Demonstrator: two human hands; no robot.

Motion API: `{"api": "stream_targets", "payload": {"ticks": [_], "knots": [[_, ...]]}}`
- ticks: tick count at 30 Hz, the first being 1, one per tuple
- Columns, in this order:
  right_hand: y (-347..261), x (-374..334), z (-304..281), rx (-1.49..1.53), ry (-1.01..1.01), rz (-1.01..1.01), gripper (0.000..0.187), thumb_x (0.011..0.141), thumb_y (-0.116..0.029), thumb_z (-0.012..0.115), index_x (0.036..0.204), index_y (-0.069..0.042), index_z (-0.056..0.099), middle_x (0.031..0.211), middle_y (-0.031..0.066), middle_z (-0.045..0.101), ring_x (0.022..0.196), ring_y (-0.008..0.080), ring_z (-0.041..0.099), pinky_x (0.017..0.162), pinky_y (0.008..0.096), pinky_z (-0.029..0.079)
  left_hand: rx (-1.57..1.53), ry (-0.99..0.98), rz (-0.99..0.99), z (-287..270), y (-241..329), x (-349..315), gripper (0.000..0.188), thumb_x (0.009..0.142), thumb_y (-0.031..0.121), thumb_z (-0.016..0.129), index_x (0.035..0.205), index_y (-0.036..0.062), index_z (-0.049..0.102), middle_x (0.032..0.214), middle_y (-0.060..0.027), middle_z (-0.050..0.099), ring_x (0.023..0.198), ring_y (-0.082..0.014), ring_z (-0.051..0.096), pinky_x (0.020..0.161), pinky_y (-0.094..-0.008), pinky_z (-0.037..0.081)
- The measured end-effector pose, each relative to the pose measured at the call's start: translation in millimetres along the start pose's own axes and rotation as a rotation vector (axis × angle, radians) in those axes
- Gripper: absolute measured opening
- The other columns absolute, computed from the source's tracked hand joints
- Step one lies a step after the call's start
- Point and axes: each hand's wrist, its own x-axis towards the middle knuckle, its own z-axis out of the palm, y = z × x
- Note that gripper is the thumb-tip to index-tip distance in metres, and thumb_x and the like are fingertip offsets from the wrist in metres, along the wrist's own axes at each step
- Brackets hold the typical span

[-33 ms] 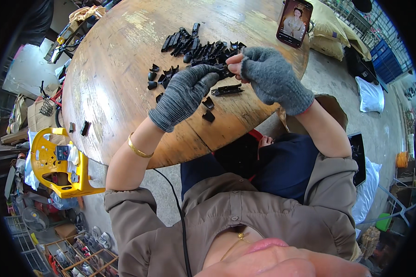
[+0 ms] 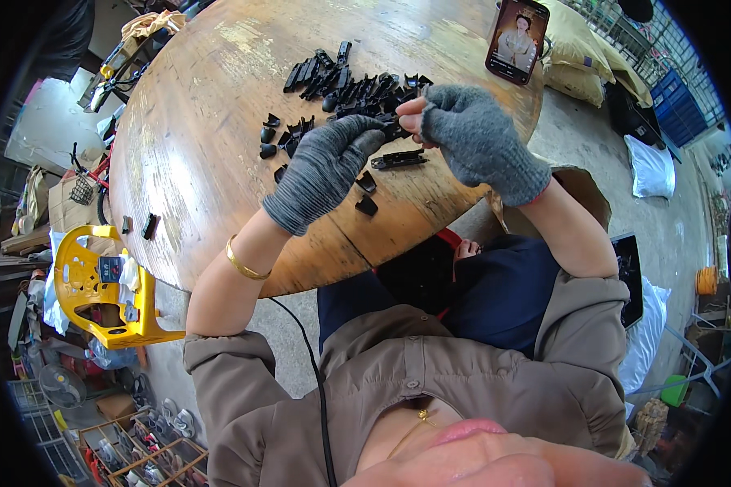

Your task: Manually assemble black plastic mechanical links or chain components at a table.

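Note:
A grey knit glove covers my left hand [image 2: 325, 166], whose fingers are closed around one end of a dark, narrow plastic part [image 2: 392, 127]. From the other side comes my right hand [image 2: 481, 142], in a grey glove with bare fingertips. Its thumb and finger are pinched at the part's right end; what lies between them is too small to make out. Just below lies a longer black plastic piece [image 2: 400, 159]. Two small black caps [image 2: 366, 204] rest nearer the table edge. Beyond my hands spreads a pile of black plastic parts [image 2: 365, 93].
The worn round wooden table [image 2: 219, 162] carries several loose caps [image 2: 267, 150] at left and a small black piece [image 2: 149, 226] near its left edge. A phone [image 2: 516, 39] stands at the far right. A yellow plastic chair [image 2: 73, 284] is at left; a black cable [image 2: 315, 365] hangs beside me.

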Motion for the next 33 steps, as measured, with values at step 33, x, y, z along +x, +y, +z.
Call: {"api": "stream_targets", "payload": {"ticks": [33], "knots": [[40.9,37.6,-29.9,-0.986,0.105,-0.546,0.015,0.078,-0.015,0.061,0.089,-0.005,0.064,0.077,0.011,0.06,0.071,0.0209,0.058,0.066,0.0288,0.046,0.444,-0.146,0.393,42.6,15.1,-17.3,0.028,0.079,0.029,0.057,0.097,0.0081,0.058,0.097,-0.0134,0.052,0.089,-0.0296,0.052,0.071,-0.037,0.046]]}}
